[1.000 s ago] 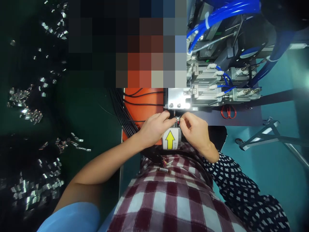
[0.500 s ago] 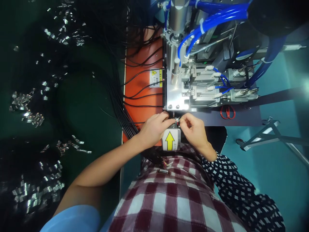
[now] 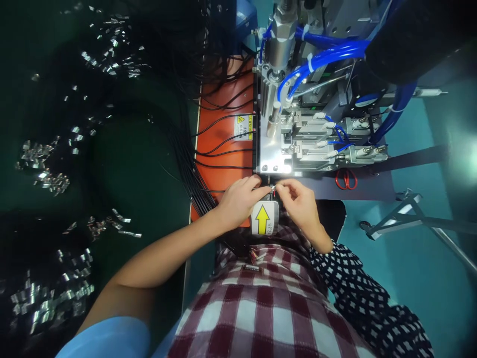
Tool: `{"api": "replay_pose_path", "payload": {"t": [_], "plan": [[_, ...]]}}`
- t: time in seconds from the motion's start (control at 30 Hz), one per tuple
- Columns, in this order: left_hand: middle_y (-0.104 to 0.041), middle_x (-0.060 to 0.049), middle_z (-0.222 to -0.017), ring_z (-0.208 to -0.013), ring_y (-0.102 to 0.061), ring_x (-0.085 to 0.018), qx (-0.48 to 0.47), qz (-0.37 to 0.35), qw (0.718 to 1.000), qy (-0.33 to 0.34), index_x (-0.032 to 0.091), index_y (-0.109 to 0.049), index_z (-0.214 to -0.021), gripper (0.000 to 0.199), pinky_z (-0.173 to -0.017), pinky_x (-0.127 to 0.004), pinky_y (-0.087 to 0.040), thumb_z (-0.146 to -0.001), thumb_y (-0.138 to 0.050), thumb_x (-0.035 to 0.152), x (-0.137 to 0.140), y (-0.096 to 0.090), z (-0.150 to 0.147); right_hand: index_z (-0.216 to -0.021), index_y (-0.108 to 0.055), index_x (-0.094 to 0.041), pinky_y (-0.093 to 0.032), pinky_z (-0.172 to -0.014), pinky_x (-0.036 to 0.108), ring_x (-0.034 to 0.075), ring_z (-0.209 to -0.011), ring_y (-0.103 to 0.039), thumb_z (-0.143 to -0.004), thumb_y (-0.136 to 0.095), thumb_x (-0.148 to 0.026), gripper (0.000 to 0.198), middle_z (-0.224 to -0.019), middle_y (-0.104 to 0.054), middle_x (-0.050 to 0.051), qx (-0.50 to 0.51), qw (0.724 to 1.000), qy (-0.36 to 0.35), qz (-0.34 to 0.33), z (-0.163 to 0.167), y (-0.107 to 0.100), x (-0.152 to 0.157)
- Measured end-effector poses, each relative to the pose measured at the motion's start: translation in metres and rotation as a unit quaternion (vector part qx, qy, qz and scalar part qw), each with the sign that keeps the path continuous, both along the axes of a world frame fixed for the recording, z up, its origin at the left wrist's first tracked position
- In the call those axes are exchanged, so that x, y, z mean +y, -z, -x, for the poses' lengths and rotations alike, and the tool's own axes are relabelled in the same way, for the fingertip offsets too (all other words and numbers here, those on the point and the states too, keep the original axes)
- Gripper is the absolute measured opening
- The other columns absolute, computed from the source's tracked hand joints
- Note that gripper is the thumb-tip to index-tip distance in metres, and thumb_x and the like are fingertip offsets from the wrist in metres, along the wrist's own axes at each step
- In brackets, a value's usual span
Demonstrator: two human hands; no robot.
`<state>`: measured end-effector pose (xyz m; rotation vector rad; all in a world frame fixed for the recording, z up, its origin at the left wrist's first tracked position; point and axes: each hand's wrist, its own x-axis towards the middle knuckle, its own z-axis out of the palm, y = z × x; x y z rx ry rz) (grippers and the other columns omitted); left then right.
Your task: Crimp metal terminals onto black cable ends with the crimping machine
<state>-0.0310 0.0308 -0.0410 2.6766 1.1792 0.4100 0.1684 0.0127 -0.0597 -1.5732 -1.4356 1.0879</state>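
My left hand (image 3: 238,203) is closed on a thin black cable (image 3: 212,190), its thumb and fingers near the cable's end at the front edge of the machine (image 3: 276,156). Facing it, my right hand (image 3: 301,205) pinches at the small stripped wires (image 3: 274,190), which show white and red between the two hands. The fingertips nearly meet there, and they partly hide the wires. Just below the hands is a white label with a yellow arrow (image 3: 263,220). A bundle of black cables (image 3: 190,179) runs past my left wrist, and its bare coloured ends (image 3: 254,255) lie against my checked apron.
Several black cables cross the orange surface (image 3: 219,141) into the machine's side. Blue air hoses (image 3: 331,53) and cylinders (image 3: 316,124) stand above and to the right. Red-handled scissors (image 3: 346,179) lie right of my hands. Shiny metal pieces (image 3: 52,181) are scattered on the dark left surface.
The camera view has shifted a little, so the machine sits slightly lower in the picture. Both hands stay at the cable's end; the right fingertips are a bit closer to the left thumb.
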Motion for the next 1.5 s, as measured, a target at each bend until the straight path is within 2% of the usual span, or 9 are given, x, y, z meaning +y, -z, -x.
{"api": "replay_pose_path", "payload": {"t": [0.27, 0.4, 0.6, 0.77, 1.07, 1.23, 1.3, 1.4, 1.5], "plan": [[-0.062, -0.009, -0.092, -0.082, -0.058, -0.020, 0.006, 0.003, 1.000, 0.006, 0.020, -0.069, -0.117, 0.031, -0.072, -0.031, -0.050, -0.097, -0.046, 0.017, 0.001, -0.001, 0.000, -0.082, -0.066, -0.021, -0.046, -0.064, 0.030, 0.015, -0.064, -0.057, -0.091, -0.059, -0.028, 0.013, -0.073, -0.065, 0.002, -0.062, 0.988, 0.019, -0.138, 0.011, 0.005, -0.001], [-0.063, -0.009, -0.094, -0.083, -0.059, -0.020, 0.001, 0.009, 1.000, 0.010, 0.019, -0.069, -0.117, 0.031, -0.074, -0.031, -0.050, -0.097, -0.045, 0.018, 0.001, -0.002, 0.000, -0.082, -0.064, -0.022, -0.047, -0.065, 0.031, 0.016, -0.064, -0.058, -0.092, -0.057, -0.029, 0.014, -0.073, -0.066, 0.002, -0.096, 0.983, 0.021, -0.156, 0.011, 0.008, -0.004], [-0.064, -0.010, -0.098, -0.086, -0.060, -0.021, 0.004, 0.035, 0.999, 0.002, 0.020, -0.069, -0.117, 0.032, -0.077, -0.033, -0.052, -0.098, -0.042, 0.019, 0.001, -0.002, 0.000, -0.082, -0.061, -0.022, -0.044, -0.060, 0.029, 0.015, -0.062, -0.056, -0.092, -0.057, -0.032, 0.015, -0.072, -0.064, 0.001, -0.068, 0.990, 0.053, -0.108, 0.015, 0.009, -0.006], [-0.065, -0.010, -0.097, -0.085, -0.060, -0.021, -0.012, 0.029, 0.999, 0.010, 0.018, -0.069, -0.115, 0.033, -0.076, -0.033, -0.053, -0.097, -0.041, 0.016, 0.002, -0.003, 0.000, -0.077, -0.058, -0.021, -0.036, -0.046, 0.025, 0.011, -0.048, -0.045, -0.086, -0.062, -0.036, 0.018, -0.058, -0.054, -0.004, 0.099, 0.992, 0.068, 0.030, 0.015, 0.011, -0.002], [-0.065, -0.010, -0.095, -0.085, -0.062, -0.020, -0.030, 0.022, 0.999, 0.009, 0.017, -0.070, -0.113, 0.034, -0.075, -0.032, -0.054, -0.096, -0.041, 0.013, 0.002, -0.001, 0.000, -0.077, -0.063, -0.019, -0.034, -0.044, 0.024, 0.010, -0.050, -0.043, -0.081, -0.067, -0.036, 0.018, -0.060, -0.054, -0.003, 0.115, 0.986, 0.098, 0.075, 0.001, 0.015, -0.008], [-0.065, -0.009, -0.095, -0.085, -0.061, -0.020, -0.026, 0.024, 0.999, 0.001, 0.018, -0.070, -0.113, 0.034, -0.074, -0.032, -0.054, -0.096, -0.041, 0.015, 0.002, -0.001, -0.001, -0.078, -0.067, -0.019, -0.033, -0.042, 0.025, 0.010, -0.046, -0.041, -0.081, -0.068, -0.043, 0.024, -0.057, -0.052, -0.003, 0.151, 0.983, 0.042, 0.095, 0.009, 0.001, -0.018], [-0.065, -0.009, -0.093, -0.083, -0.061, -0.020, -0.030, 0.017, 0.999, 0.001, 0.018, -0.071, -0.112, 0.034, -0.072, -0.031, -0.053, -0.097, -0.041, 0.016, 0.002, -0.001, -0.001, -0.075, -0.067, -0.019, -0.034, -0.044, 0.025, 0.010, -0.046, -0.040, -0.081, -0.069, -0.040, 0.022, -0.055, -0.052, -0.003, 0.124, 0.988, 0.050, 0.077, 0.014, -0.006, -0.019], [-0.065, -0.009, -0.092, -0.083, -0.061, -0.020, -0.034, 0.011, 0.999, 0.006, 0.017, -0.071, -0.111, 0.033, -0.072, -0.030, -0.053, -0.097, -0.041, 0.015, 0.002, -0.002, -0.001, -0.073, -0.067, -0.021, -0.039, -0.051, 0.027, 0.012, -0.050, -0.046, -0.082, -0.066, -0.032, 0.015, -0.056, -0.053, -0.003, -0.022, 0.997, 0.071, -0.006, 0.015, -0.012, -0.018], [-0.064, -0.010, -0.093, -0.084, -0.061, -0.020, -0.025, 0.018, 0.999, 0.005, 0.017, -0.070, -0.113, 0.033, -0.073, -0.030, -0.053, -0.097, -0.042, 0.016, 0.002, -0.002, -0.001, -0.076, -0.067, -0.022, -0.043, -0.060, 0.029, 0.014, -0.057, -0.053, -0.084, -0.062, -0.027, 0.010, -0.061, -0.058, -0.001, -0.133, 0.985, 0.059, -0.088, 0.011, -0.011, -0.015]]}}
